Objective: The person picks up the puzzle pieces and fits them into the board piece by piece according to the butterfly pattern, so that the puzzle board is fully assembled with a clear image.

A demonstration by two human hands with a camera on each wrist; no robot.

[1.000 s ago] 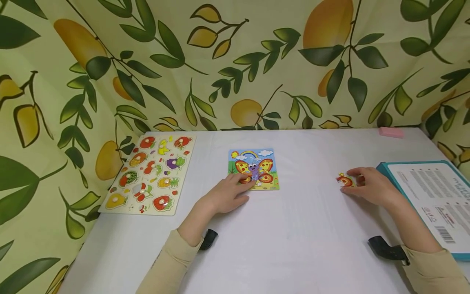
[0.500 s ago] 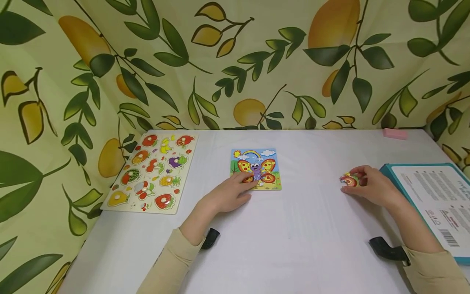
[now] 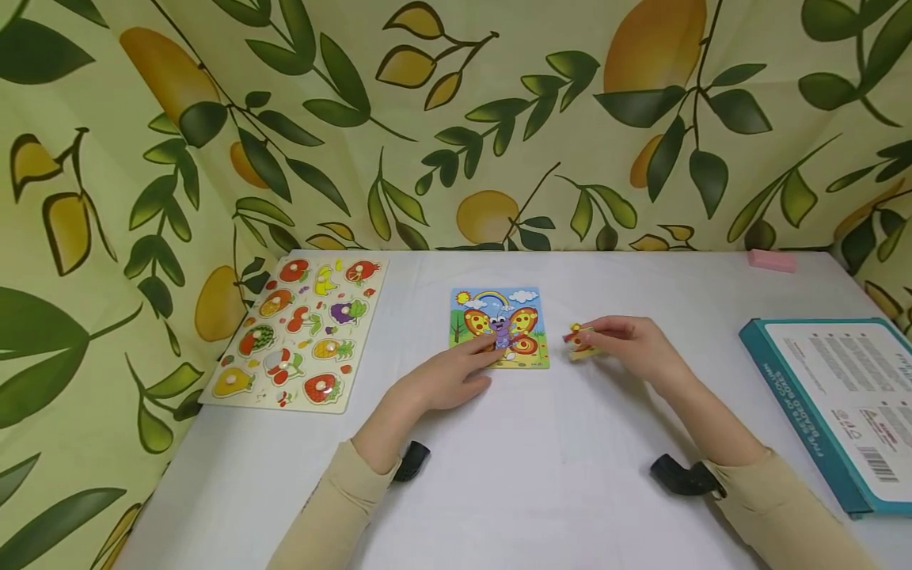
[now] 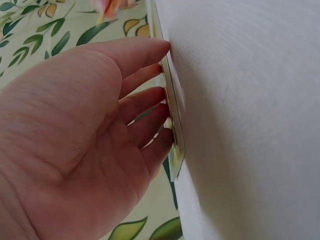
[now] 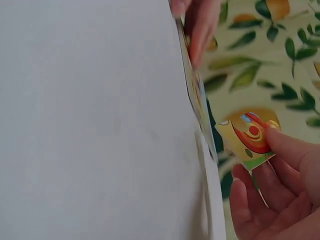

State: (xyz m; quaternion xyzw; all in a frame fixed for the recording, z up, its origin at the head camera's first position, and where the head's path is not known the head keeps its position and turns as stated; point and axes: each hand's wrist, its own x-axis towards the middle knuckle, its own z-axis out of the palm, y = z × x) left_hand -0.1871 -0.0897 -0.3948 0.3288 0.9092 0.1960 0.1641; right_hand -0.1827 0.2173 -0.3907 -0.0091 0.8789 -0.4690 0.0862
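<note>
A square butterfly jigsaw puzzle [image 3: 523, 305] with a rainbow and sun lies at mid-table in the head view. My left hand [image 3: 443, 378] rests on its lower left part, covering that corner. In the left wrist view the fingertips [image 4: 162, 107] touch its top face, with the thumb tip at the near edge. Just right of the puzzle, my right hand [image 3: 636, 346] pinches a loose puzzle piece [image 5: 250, 140] between thumb and fingers. The piece carries a red and yellow swirl and is tilted above the table.
A fruit peg board [image 3: 299, 336] lies at the left. On the right is a teal and white box [image 3: 830, 404], with a pink block [image 3: 773, 260] behind it near the table's back edge. A leaf-patterned cloth [image 3: 456, 119] borders the table at back and left.
My right hand has lifted the puzzle piece from beside the box and carried it left, close to the butterfly puzzle. The left hand stays on the puzzle. The head view has shifted slightly.
</note>
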